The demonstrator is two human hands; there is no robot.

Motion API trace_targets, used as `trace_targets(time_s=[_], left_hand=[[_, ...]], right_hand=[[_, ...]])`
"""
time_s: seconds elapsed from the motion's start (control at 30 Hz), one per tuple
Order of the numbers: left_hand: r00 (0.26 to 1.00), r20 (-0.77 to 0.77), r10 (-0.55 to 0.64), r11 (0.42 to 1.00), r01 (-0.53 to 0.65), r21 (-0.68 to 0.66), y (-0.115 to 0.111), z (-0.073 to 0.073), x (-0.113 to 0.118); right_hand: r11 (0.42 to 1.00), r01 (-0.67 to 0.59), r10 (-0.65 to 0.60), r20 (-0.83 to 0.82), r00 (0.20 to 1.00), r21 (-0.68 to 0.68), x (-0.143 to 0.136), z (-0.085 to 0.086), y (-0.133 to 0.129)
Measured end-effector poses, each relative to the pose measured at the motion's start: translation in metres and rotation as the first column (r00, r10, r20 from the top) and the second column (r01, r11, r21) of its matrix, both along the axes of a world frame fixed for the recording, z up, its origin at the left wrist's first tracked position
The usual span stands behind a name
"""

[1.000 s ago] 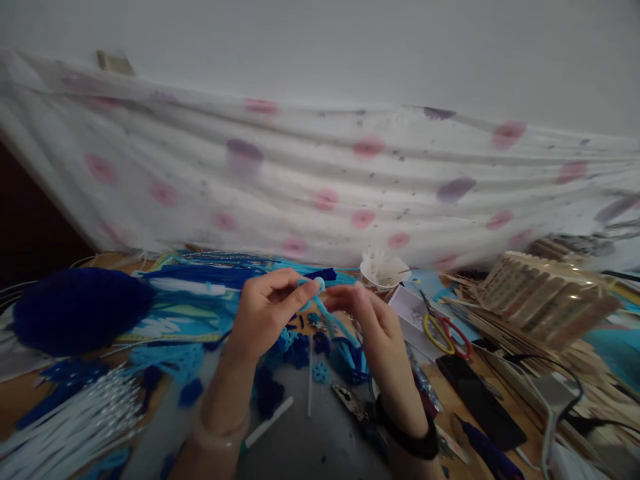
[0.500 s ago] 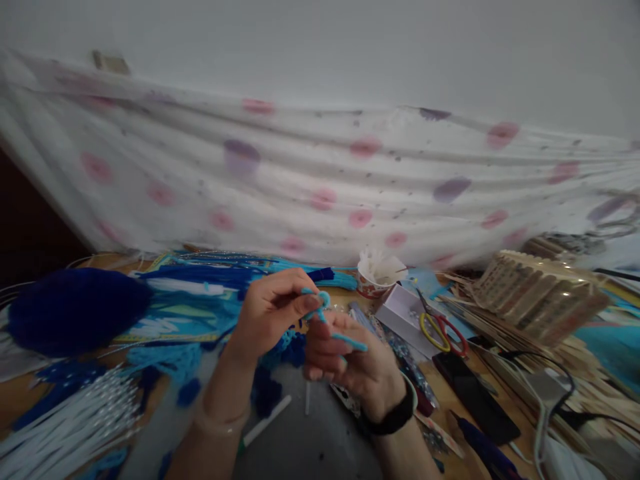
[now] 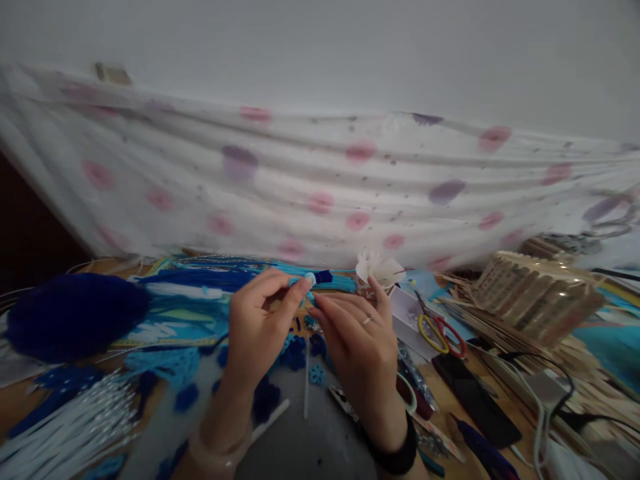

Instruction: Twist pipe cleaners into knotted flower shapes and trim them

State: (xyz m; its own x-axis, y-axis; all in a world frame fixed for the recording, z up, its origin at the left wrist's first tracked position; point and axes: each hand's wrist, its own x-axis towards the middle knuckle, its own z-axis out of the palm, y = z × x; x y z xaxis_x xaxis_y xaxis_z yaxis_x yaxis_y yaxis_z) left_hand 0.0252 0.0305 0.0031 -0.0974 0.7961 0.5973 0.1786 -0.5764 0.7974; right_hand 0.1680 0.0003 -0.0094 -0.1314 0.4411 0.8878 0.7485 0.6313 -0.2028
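A light blue pipe cleaner (image 3: 311, 279), curled into a small loop at its top, is held up above the middle of the table. My left hand (image 3: 263, 327) pinches it between thumb and forefinger. From the right, my right hand (image 3: 363, 343) grips it just below, fingertips pressed together; its back faces me and hides part of the stem. Below the hands lie a small light blue flower (image 3: 317, 375), dark blue fuzzy flowers (image 3: 267, 399) and a thin white stick (image 3: 307, 383) on a grey mat (image 3: 300, 450).
To the right are scissors (image 3: 434, 333) with red and yellow handles, a white box (image 3: 406, 319), a black phone (image 3: 475, 398) and cables. Leftward lie a dark blue fluffy bundle (image 3: 75, 317) and silvery-white stems (image 3: 75, 420). A patterned cloth (image 3: 300, 167) hangs behind.
My right hand has turned from palm up to back up, and its fingertips have come to the pipe cleaner. The loop has shifted slightly left and up; the trailing end is now hidden.
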Motion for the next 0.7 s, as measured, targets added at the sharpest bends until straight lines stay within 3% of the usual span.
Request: trace_targets(time_s=[0.13, 0.17, 0.2, 0.23, 0.27, 0.3, 0.33, 0.37, 0.4, 0.43, 0.47, 0.5, 0.53, 0.57, 0.6, 0.63, 0.67, 0.7], left_hand=[[0.996, 0.025, -0.081, 0.996, 0.081, 0.022, 0.003, 0.001, -0.004], [0.993, 0.036, -0.113, 0.993, 0.112, 0.026, 0.005, 0.001, -0.005], [0.986, 0.053, -0.159, 0.987, 0.157, 0.034, 0.008, 0.001, -0.007], [0.972, 0.076, -0.224, 0.974, 0.221, 0.043, 0.010, 0.000, -0.009], [0.947, 0.100, -0.304, 0.953, 0.300, 0.051, 0.013, -0.002, -0.010], [0.914, 0.129, -0.386, 0.923, 0.382, 0.055, 0.015, -0.003, -0.012], [0.873, 0.161, -0.459, 0.888, 0.457, 0.055, 0.016, -0.005, -0.013], [0.835, 0.195, -0.515, 0.855, 0.516, 0.047, 0.017, -0.006, -0.013], [0.809, 0.226, -0.543, 0.834, 0.552, 0.030, 0.018, -0.007, -0.014], [0.803, 0.248, -0.542, 0.830, 0.558, 0.009, 0.018, -0.008, -0.014], [0.818, 0.260, -0.514, 0.846, 0.533, -0.006, 0.018, -0.008, -0.014], [0.849, 0.261, -0.460, 0.878, 0.479, -0.009, 0.017, -0.008, -0.014], [0.887, 0.250, -0.389, 0.915, 0.404, -0.007, 0.017, -0.008, -0.014], [0.922, 0.236, -0.306, 0.949, 0.315, -0.001, 0.016, -0.007, -0.014], [0.949, 0.222, -0.225, 0.973, 0.230, 0.005, 0.015, -0.006, -0.013], [0.964, 0.212, -0.157, 0.987, 0.159, 0.008, 0.014, -0.006, -0.011], [0.972, 0.207, -0.109, 0.994, 0.110, 0.002, 0.013, -0.004, -0.010], [0.975, 0.207, -0.078, 0.997, 0.081, -0.005, 0.011, -0.003, -0.008]], right_hand=[[0.988, -0.091, 0.073, -0.147, 0.986, -0.124, 0.000, -0.003, 0.006], [0.957, -0.193, 0.140, -0.239, 0.961, -0.216, 0.000, -0.003, 0.007], [0.884, -0.347, 0.224, -0.367, 0.903, -0.313, 0.000, -0.004, 0.008], [0.748, -0.535, 0.297, -0.523, 0.799, -0.393, 0.000, -0.004, 0.008], [0.542, -0.724, 0.331, -0.683, 0.651, -0.427, -0.001, -0.004, 0.009], [0.298, -0.866, 0.309, -0.818, 0.485, -0.401, -0.002, -0.004, 0.009], [0.067, -0.941, 0.245, -0.909, 0.336, -0.330, -0.003, -0.005, 0.010], [-0.109, -0.962, 0.170, -0.958, 0.230, -0.251, -0.005, -0.005, 0.010], [-0.215, -0.956, 0.114, -0.977, 0.180, -0.201, -0.006, -0.006, 0.011], [-0.236, -0.951, 0.096, -0.979, 0.180, -0.198, -0.006, -0.006, 0.012], [-0.159, -0.958, 0.111, -0.969, 0.222, -0.238, -0.005, -0.006, 0.012], [0.021, -0.950, 0.143, -0.940, 0.310, -0.310, -0.004, -0.007, 0.013], [0.278, -0.881, 0.174, -0.882, 0.439, -0.384, -0.002, -0.007, 0.014], [0.557, -0.719, 0.180, -0.785, 0.593, -0.416, 0.000, -0.008, 0.015], [0.791, -0.486, 0.147, -0.656, 0.740, -0.371, 0.002, -0.008, 0.016], [0.930, -0.261, 0.098, -0.510, 0.855, -0.259, 0.004, -0.009, 0.016], [0.987, -0.098, 0.046, -0.366, 0.930, -0.125, 0.005, -0.010, 0.017], [1.000, -0.008, 0.006, -0.238, 0.971, -0.007, 0.005, -0.011, 0.018]])
